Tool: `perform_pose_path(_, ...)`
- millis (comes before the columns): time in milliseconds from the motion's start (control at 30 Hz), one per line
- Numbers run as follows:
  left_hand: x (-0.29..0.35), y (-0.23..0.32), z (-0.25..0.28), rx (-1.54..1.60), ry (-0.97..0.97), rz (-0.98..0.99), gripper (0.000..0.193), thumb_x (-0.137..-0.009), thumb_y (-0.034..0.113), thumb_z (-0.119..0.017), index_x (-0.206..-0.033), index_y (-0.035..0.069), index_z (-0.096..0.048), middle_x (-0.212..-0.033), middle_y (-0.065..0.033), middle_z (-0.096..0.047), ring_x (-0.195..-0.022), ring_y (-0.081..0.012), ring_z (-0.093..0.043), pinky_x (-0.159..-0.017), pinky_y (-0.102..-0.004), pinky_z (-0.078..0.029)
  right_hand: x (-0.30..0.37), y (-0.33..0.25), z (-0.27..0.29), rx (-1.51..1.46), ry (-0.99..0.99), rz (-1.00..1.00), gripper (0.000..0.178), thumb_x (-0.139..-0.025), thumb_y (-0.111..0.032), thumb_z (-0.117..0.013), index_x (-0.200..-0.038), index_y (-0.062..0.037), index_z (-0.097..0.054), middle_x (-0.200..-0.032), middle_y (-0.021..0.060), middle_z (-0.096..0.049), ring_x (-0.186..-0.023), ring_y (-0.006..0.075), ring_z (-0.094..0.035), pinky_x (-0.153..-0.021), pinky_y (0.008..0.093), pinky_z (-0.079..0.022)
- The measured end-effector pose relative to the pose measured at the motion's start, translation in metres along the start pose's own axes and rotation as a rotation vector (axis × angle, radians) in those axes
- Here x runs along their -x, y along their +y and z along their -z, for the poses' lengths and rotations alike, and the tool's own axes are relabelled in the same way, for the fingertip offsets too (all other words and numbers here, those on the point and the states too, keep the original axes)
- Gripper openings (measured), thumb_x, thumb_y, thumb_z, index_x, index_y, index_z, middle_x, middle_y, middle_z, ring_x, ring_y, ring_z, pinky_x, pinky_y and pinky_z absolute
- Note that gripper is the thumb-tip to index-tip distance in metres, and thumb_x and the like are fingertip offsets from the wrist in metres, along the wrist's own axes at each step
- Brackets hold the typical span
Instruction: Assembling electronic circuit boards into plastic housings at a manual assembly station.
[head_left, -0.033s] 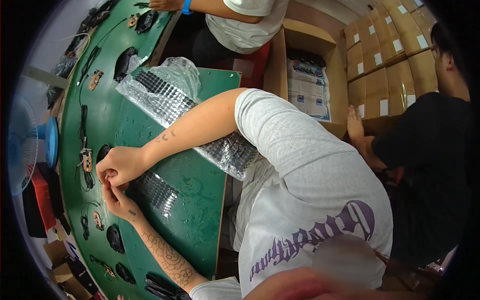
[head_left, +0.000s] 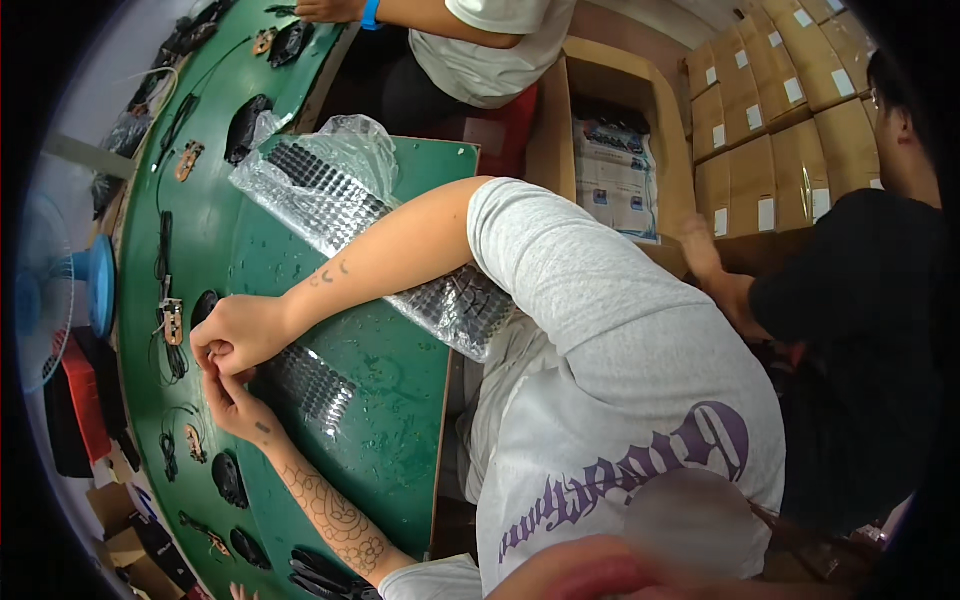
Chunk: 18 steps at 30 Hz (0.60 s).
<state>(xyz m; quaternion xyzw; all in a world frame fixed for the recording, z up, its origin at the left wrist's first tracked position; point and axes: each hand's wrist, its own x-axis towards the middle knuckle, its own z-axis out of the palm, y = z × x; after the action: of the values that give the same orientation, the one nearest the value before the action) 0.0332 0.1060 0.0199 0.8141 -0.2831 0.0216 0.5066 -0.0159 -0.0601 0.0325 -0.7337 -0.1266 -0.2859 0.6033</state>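
My right hand (head_left: 245, 332) and my left hand (head_left: 238, 410) meet over the green bench, fingertips pinched together. Anything between them is too small and too covered to make out. Close beside them lies a clear sheet of small round black pads (head_left: 320, 395), partly under my hands. My right forearm crosses above a larger pad sheet (head_left: 305, 215) in a clear plastic bag (head_left: 355, 145). A black oval casing (head_left: 206, 303) sits just beyond my right hand, partly hidden by it.
Along the green workbench (head_left: 390, 380) lie cabled small boards (head_left: 173, 325) and black casings (head_left: 228, 480). A blue fan (head_left: 45, 290) stands at the left. Co-workers sit at the top and right, near an open carton (head_left: 670, 130) and stacked boxes (head_left: 760, 160).
My hands stay almost still, fingertips together. The co-worker in black at the right has shifted a hand beside the carton. Another person's fingers show more at the lower left.
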Motion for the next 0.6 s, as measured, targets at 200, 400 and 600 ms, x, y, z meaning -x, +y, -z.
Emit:
perform_pose_path(200, -0.004, -0.003, 0.004, 0.069, -0.009, 0.024, 0.029, -0.098, 0.011, -0.05, -0.121, -0.004, -0.061, -0.108, -0.0122, -0.068, -0.09, -0.0162, -0.064, -0.076, -0.0227, -0.051, -0.004, 0.008, -0.006, 0.006, -0.038, -0.031, 0.009, -0.073, -0.01, -0.063, -0.081, -0.0097, -0.068, -0.064, 0.0003, -0.065, -0.055, 0.0177, -0.059, -0.055, 0.0283, -0.048)
perform_pose_path(400, -0.005, -0.005, 0.003, 0.05, 0.018, -0.023, 0.031, -0.099, 0.011, -0.05, -0.123, -0.004, -0.06, -0.11, -0.0121, -0.068, -0.089, -0.0157, -0.064, -0.074, -0.0219, -0.051, -0.007, 0.015, -0.009, 0.014, -0.036, -0.019, 0.009, -0.073, -0.012, -0.064, -0.081, -0.01, -0.069, -0.066, 0.0008, -0.066, -0.056, 0.0182, -0.06, -0.056, 0.029, -0.048)
perform_pose_path(600, -0.002, 0.0, 0.0, 0.055, 0.035, -0.027, 0.031, -0.099, 0.011, -0.049, -0.124, -0.004, -0.06, -0.112, -0.012, -0.068, -0.089, -0.0149, -0.063, -0.073, -0.0214, -0.05, -0.005, 0.01, -0.007, 0.007, -0.044, -0.031, 0.009, -0.073, -0.012, -0.065, -0.081, -0.0091, -0.068, -0.067, 0.0013, -0.067, -0.057, 0.0184, -0.06, -0.056, 0.0293, -0.048)
